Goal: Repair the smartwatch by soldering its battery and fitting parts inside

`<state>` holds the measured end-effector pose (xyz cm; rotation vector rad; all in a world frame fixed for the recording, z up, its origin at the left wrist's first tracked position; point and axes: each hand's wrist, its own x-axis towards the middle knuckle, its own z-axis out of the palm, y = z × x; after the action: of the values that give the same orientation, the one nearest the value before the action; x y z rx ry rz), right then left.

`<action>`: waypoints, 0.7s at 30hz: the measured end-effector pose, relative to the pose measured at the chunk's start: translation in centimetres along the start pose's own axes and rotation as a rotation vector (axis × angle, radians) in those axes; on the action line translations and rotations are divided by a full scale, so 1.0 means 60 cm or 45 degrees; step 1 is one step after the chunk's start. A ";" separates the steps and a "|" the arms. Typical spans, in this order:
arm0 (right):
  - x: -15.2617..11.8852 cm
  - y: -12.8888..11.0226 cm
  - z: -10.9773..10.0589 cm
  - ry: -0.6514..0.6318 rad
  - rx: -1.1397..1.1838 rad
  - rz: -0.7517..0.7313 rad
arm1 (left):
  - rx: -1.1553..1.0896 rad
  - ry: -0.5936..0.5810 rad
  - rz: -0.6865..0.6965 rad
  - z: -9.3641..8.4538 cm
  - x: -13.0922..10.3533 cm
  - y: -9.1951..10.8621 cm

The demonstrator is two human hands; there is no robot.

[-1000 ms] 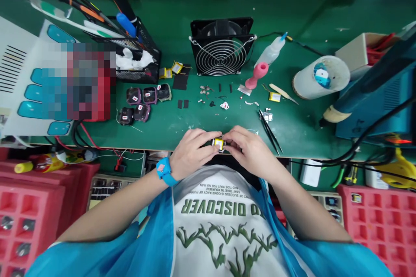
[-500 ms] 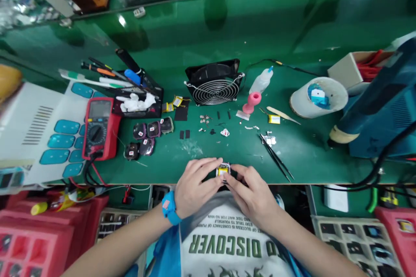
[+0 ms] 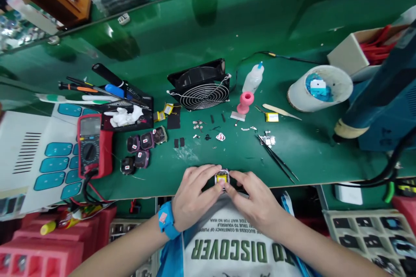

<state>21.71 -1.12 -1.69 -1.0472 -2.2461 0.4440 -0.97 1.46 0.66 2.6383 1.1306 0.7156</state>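
Note:
Between my two hands, at the bench's front edge, is a small opened smartwatch case (image 3: pixel 222 176) with a yellow battery showing inside. My left hand (image 3: pixel 196 192) grips its left side with thumb and fingertips; a blue band is on that wrist. On the other side, my right hand (image 3: pixel 250 197) pinches the case, its thumb at the lower right of the battery. Black tweezers (image 3: pixel 278 160) lie to the right, their tips by a small silver metal part (image 3: pixel 268 139). Beyond my hands are a red-and-white piece (image 3: pixel 220 137) and small round parts (image 3: pixel 197 125).
A fan (image 3: pixel 199 86) stands at the back, beside a clear bottle (image 3: pixel 253 78) and pink holder (image 3: pixel 245 102). Left are several watch cases (image 3: pixel 147 140), a red multimeter (image 3: pixel 94 145) and a tool holder (image 3: pixel 130 114). Right are a loose battery (image 3: pixel 271 117), white tub (image 3: pixel 320 88) and blue machine (image 3: pixel 390 108).
My view has shifted and tilted slightly. My left thumb has moved up onto the battery's lower edge, and my right thumb sits more to the right; both hands still hold the case.

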 end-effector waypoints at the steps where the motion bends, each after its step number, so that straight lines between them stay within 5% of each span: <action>1: 0.001 0.000 0.000 0.002 -0.010 -0.003 | -0.002 0.001 0.005 0.000 0.000 0.000; 14: 0.020 -0.013 -0.001 0.200 0.016 0.049 | -0.091 0.014 -0.129 -0.001 -0.006 0.008; 21: 0.013 0.035 -0.071 0.303 -0.194 0.242 | -0.163 0.068 -0.130 0.002 -0.012 0.011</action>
<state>25.32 0.97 0.73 -1.3258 -2.0028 0.2150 -0.93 0.49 0.52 2.4506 1.1819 0.8143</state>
